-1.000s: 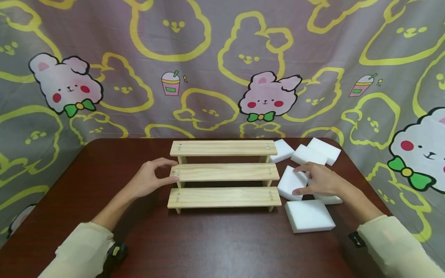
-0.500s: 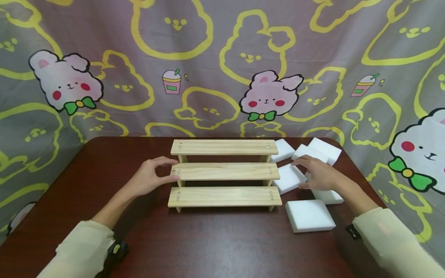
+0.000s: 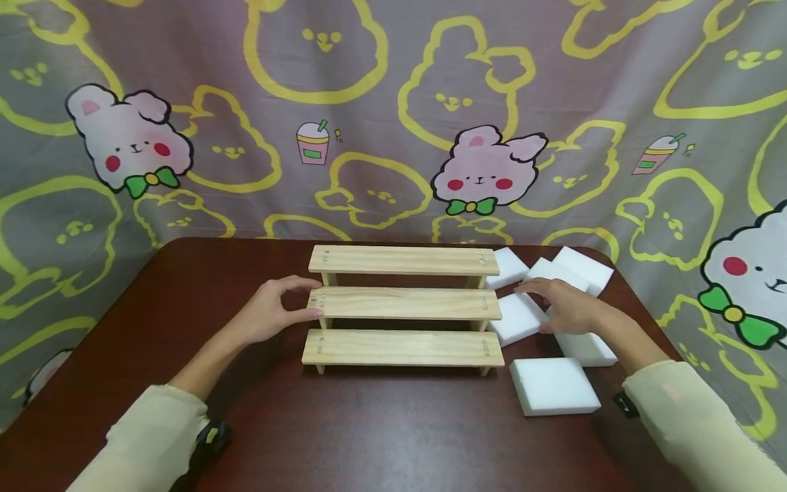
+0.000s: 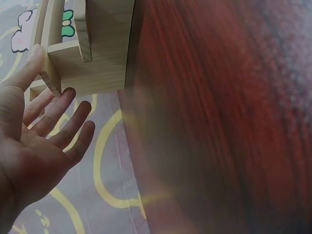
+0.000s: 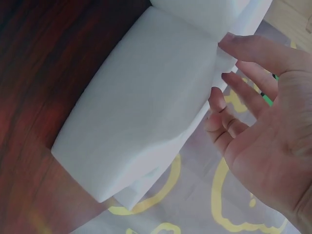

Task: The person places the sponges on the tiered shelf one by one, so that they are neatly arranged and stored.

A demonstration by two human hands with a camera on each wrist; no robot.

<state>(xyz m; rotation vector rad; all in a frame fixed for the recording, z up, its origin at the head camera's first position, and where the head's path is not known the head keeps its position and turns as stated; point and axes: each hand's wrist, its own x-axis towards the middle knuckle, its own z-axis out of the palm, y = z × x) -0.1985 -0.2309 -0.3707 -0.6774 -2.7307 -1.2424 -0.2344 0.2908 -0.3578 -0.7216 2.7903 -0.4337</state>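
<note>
A three-tier wooden step shelf [image 3: 406, 302] stands on the table. My left hand [image 3: 270, 311] grips the left end of its middle board, thumb at the front edge and index finger at the back; the left wrist view has the other fingers [image 4: 80, 117] spread below that end. At the shelf's right lie several white foam blocks that look like melamine sponges. My right hand [image 3: 568, 307] reaches over them, fingers loosely bent, beside the sponge [image 3: 515, 320] nearest the shelf. In the right wrist view the thumb touches or nearly touches a sponge edge, with nothing held in the palm.
One sponge [image 3: 555, 386] lies apart at the front right. Others [image 3: 584, 268] overlap at the table's back right, and one [image 3: 507, 268] sits behind the top board's right end. A patterned curtain [image 3: 381, 123] hangs behind the dark brown table [image 3: 381, 430].
The sponge nearest the shelf has turned and slid left against the shelf's right side, and my right hand has come slightly away from it. My left hand keeps its place on the middle board.
</note>
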